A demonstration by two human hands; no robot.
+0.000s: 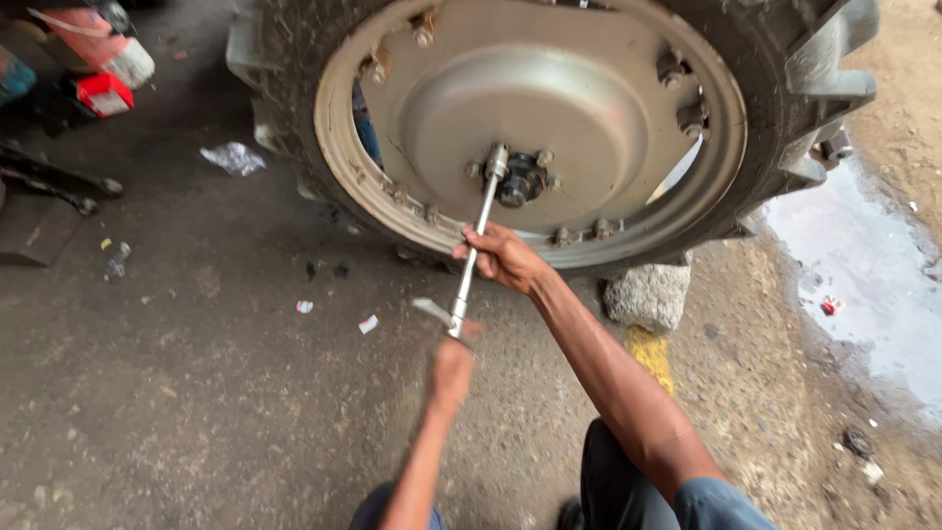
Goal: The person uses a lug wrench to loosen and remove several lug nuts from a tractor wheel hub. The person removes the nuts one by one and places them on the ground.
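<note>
At the centre of the frame a long socket wrench [478, 238] sat engaged on the hub [520, 179] of a large tractor wheel [549, 128], its socket end seated on one of the small hub nuts just left of the black centre cap. The other hub nuts around the cap appeared to be in place, and the larger bolts [690, 116] along the disc's edge were all seated, so the work on the hub looked to be at an early or middle stage; whether the nut under the socket was loose or tight could not be told.

The right hand [502, 257] was closed around the middle of the wrench shaft, arm stretched out from the lower right of the frame. The left hand [452, 365] was wrapped around the lower end at the cross handle, slightly blurred, arm reaching up from the bottom centre.

A grey stone [648, 294] was wedged under the tyre at the lower right of the wheel. A puddle [863, 285] lay at the right edge, and red containers [98, 59] stood in the upper left on the dirt floor [196, 393].
</note>
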